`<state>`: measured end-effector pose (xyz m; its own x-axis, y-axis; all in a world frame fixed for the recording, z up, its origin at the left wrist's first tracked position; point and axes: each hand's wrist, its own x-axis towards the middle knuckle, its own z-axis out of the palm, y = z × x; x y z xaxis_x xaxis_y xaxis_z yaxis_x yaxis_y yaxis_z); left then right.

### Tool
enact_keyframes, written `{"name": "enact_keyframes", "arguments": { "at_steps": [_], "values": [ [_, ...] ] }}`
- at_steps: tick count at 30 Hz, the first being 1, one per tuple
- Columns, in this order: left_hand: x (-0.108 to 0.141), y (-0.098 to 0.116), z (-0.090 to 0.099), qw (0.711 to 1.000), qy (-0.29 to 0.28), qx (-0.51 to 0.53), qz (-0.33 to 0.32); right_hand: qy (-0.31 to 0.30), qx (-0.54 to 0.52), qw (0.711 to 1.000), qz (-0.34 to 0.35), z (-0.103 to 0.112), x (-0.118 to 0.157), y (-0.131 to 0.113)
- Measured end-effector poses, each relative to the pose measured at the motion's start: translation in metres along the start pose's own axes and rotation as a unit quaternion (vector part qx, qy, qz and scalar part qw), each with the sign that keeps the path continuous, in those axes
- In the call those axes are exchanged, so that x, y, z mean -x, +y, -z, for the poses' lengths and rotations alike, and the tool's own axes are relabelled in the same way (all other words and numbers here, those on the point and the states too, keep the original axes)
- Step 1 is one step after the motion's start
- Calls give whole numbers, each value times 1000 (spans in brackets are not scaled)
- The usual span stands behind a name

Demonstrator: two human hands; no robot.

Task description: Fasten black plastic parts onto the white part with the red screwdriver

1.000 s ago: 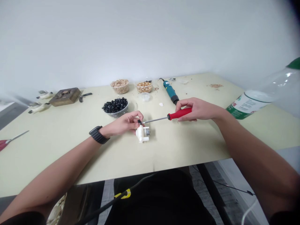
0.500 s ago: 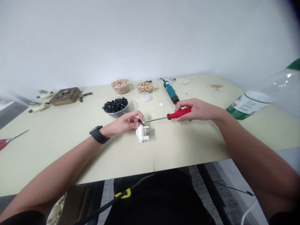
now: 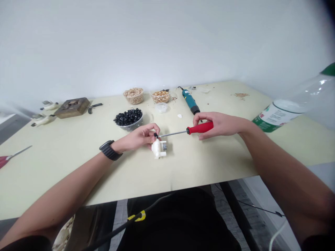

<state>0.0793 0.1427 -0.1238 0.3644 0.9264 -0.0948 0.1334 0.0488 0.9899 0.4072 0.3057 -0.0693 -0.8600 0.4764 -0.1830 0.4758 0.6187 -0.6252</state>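
Near the middle of the table, my left hand (image 3: 143, 136) pinches a small white plastic part (image 3: 157, 149) with a black piece (image 3: 156, 135) at its top and a grey cylinder on its right side. A red-handled screwdriver (image 3: 201, 128) lies level, its metal shaft pointing left and its tip at the black piece. The handle's rear end rests against the palm of my right hand (image 3: 213, 124), with thumb below and fingers above it, spread a little from the handle.
Behind my hands stand tubs of black pieces (image 3: 128, 118), pale pieces (image 3: 133, 95) and yellow-brown pieces (image 3: 160, 96), and a teal power tool (image 3: 190, 101). A large bottle (image 3: 281, 111) is at the right. A wooden block (image 3: 72, 107) and red-handled tool (image 3: 4, 160) lie left.
My right hand's fingers and thumb have spread apart around the screwdriver handle. My left hand and the white part have hardly moved.
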Motion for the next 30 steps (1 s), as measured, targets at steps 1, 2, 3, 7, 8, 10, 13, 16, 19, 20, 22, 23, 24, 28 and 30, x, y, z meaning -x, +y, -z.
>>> {"name": "enact_keyframes", "arguments": {
  "at_steps": [1,2,3,7,8,10,13,16,19,20,22,23,24,28,30],
  "values": [
    [0,-1,0,1000,-1,1,0,6,-9,1000,-3,-1,0,0],
    [0,-1,1,1000,-3,2,0,8,-22,1000,-10,-2,0,0],
    [0,-2,2,1000,-5,3,-1,8,-37,999,-17,-2,0,-1],
    [-1,-6,3,1000,-5,9,0,2,-64,997,-32,-2,0,-3],
    [-2,-6,3,1000,-5,10,0,-2,-60,998,-30,-2,0,-4],
    [-2,-7,3,1000,-5,12,0,-8,-46,999,-19,-1,-1,-3],
    [-2,-8,3,1000,-2,16,-3,-11,-27,1000,2,0,-3,-1],
    [-2,-7,3,1000,8,17,-5,-32,-22,999,2,0,-4,-1],
    [-1,-6,3,1000,18,20,-3,-53,-24,998,6,0,-5,-2],
    [-1,-5,2,1000,19,22,-2,-58,-25,998,8,0,-5,-2],
    [-1,-5,2,999,20,29,-2,-69,-27,997,7,-1,-6,-2],
    [-1,-4,2,999,21,34,-2,-74,-28,997,5,-1,-7,-1],
    [-1,-4,2,999,21,40,-3,-75,-29,997,4,-1,-7,0],
    [-1,-3,0,998,10,52,-19,-40,-12,999,7,0,-6,3],
    [-1,-2,-1,998,15,54,-30,-17,3,1000,-6,3,-3,4]
  ]
}}
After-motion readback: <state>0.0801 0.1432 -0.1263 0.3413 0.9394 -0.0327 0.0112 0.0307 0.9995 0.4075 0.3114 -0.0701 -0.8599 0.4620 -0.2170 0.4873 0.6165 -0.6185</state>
